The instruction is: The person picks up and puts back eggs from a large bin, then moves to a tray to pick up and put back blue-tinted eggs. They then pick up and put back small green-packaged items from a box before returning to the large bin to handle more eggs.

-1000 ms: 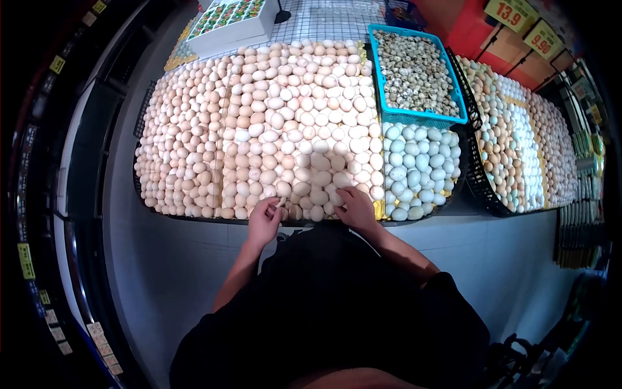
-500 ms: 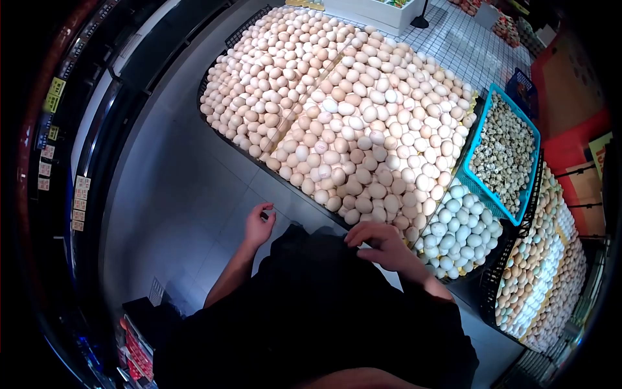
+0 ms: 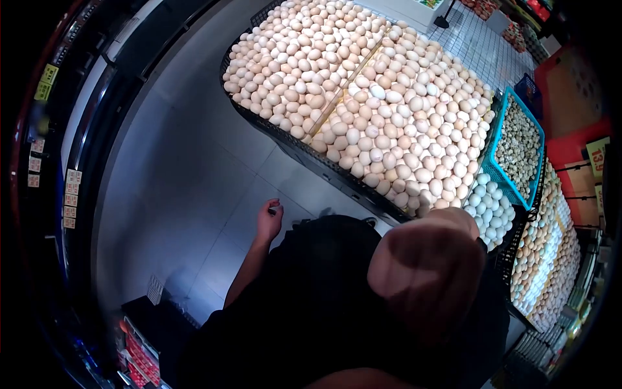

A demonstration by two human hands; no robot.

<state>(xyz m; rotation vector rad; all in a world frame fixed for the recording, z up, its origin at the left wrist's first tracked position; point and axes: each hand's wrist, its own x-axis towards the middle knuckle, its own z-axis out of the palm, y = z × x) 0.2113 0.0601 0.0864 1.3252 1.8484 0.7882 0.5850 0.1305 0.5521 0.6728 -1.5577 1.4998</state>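
Note:
My left hand (image 3: 269, 220) hangs over the grey floor, to the left of my dark clothing. Its fingers are curled in; a small dark spot shows between them, and I cannot make out whether it is an object or a gap. Close to the camera, my right hand (image 3: 427, 266) looms large, blurred and partly in shadow, so its fingers cannot be told apart. Behind it in view lies a big display of pale brown eggs (image 3: 402, 123). Bluish-white eggs (image 3: 489, 211) lie just right of that hand, partly covered by it.
A turquoise basket (image 3: 497, 146) of small speckled eggs stands at the right. Beyond it are more mixed eggs (image 3: 538, 259). A black crate edge (image 3: 291, 146) borders the display. Shelving with price tags (image 3: 71, 188) curves along the left, beside grey floor tiles (image 3: 188, 168).
My right hand has risen from beside the display's front edge to close before the camera. My left hand stays low, slightly further right. The egg display has shifted up and right in view.

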